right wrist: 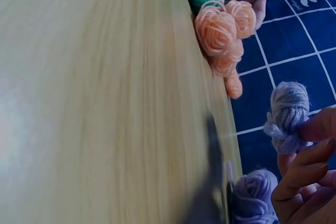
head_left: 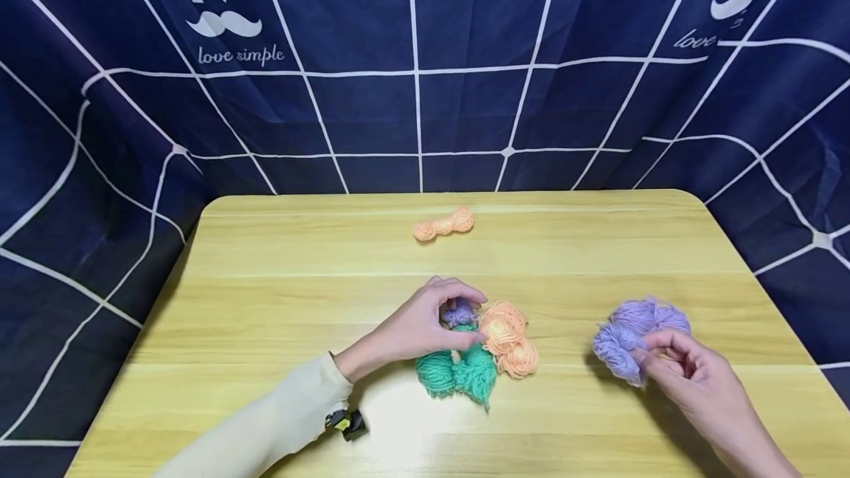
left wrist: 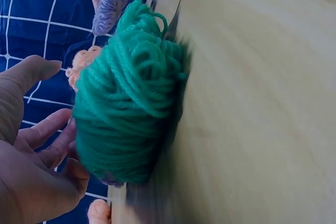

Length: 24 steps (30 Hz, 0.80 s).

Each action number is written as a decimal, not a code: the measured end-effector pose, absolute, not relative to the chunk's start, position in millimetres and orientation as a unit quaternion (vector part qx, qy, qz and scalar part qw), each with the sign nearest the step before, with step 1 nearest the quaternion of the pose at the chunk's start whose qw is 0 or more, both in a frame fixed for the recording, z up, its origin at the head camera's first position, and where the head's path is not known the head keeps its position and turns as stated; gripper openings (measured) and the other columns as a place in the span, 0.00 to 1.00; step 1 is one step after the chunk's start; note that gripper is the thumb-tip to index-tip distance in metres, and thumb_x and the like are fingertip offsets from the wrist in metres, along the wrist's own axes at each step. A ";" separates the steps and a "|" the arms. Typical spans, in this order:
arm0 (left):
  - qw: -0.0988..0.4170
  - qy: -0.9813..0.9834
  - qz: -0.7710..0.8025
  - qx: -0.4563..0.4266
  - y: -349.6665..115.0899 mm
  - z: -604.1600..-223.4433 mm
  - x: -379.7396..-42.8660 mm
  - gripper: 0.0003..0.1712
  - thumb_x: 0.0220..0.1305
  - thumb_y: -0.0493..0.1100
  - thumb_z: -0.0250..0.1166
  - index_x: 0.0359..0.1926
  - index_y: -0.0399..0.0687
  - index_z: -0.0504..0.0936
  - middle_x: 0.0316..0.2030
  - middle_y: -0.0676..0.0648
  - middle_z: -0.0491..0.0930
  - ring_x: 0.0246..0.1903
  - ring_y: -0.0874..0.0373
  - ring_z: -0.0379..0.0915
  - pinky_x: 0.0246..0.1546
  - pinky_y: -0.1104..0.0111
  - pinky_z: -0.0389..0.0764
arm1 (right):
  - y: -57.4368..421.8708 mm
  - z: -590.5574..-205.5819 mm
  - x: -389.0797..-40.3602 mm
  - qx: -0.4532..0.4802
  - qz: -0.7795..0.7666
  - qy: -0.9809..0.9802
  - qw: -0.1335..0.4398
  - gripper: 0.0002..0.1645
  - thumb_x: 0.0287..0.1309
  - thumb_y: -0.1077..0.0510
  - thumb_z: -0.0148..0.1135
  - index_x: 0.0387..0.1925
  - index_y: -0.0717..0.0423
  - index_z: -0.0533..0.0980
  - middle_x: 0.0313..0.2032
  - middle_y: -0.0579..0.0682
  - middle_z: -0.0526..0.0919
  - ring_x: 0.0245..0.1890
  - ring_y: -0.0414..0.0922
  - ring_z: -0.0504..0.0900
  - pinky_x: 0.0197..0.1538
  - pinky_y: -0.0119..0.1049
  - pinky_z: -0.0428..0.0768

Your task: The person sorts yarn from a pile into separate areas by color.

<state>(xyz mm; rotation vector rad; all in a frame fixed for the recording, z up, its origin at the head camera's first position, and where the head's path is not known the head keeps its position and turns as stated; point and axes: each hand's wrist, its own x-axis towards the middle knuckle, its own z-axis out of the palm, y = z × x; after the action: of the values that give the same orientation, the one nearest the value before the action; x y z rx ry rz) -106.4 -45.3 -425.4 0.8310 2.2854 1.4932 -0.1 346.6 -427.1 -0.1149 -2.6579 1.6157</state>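
My right hand (head_left: 704, 382) pinches a small purple yarn skein (head_left: 617, 352) between thumb and fingers, raised above the table in the right wrist view. Just behind it on the table lies another purple skein (head_left: 654, 316). My left hand (head_left: 425, 319) arches over a cluster of yarn, thumb and fingers apart with nothing gripped. Beneath that hand, partly hidden, is a purple skein (head_left: 460, 313). Green skeins (head_left: 475, 376) lie in front of it, and peach skeins (head_left: 505, 327) are bunched right at its fingertips. The green yarn (left wrist: 126, 98) looms large in the left wrist view.
A lone peach skein (head_left: 443, 225), tied in the middle, lies near the far edge of the wooden table (head_left: 299, 242). Dark blue cloth (head_left: 358, 109) with white grid lines hangs behind and at both sides. A black and yellow device (head_left: 347, 423) sits at my left wrist.
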 end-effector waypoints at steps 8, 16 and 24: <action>0.127 0.803 0.502 0.296 -42.5 -427.4 -103.6 0.30 0.59 0.49 0.83 0.61 0.50 0.87 0.56 0.54 0.85 0.55 0.56 0.67 0.58 0.60 0.74 | 355.9 -429.5 2.4 -0.056 0.506 -0.861 0.011 0.05 0.76 0.65 0.66 0.45 0.53 0.83 0.25 0.36 0.72 0.24 0.39 0.71 0.27 0.42 0.66; 0.137 0.804 0.494 0.302 -39.7 -429.6 -99.8 0.36 0.57 0.47 0.85 0.65 0.48 0.83 0.52 0.56 0.82 0.54 0.56 0.68 0.58 0.62 0.74 | 360.3 -435.0 1.9 -0.056 0.523 -0.851 0.011 0.06 0.75 0.68 0.65 0.45 0.55 0.83 0.26 0.37 0.74 0.25 0.38 0.72 0.28 0.41 0.68; 0.132 0.814 0.478 0.302 -35.9 -428.8 -99.1 0.32 0.57 0.48 0.85 0.62 0.52 0.85 0.50 0.59 0.82 0.52 0.58 0.67 0.56 0.65 0.74 | 367.3 -436.9 0.4 -0.064 0.486 -0.872 -0.001 0.04 0.75 0.65 0.67 0.46 0.54 0.84 0.28 0.38 0.77 0.28 0.38 0.74 0.30 0.37 0.71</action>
<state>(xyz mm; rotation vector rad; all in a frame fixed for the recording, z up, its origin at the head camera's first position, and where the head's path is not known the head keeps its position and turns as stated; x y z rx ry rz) -99.1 -35.9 -428.8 0.8766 2.3635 1.3878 0.4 367.3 -436.9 -0.2026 -2.7404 1.5284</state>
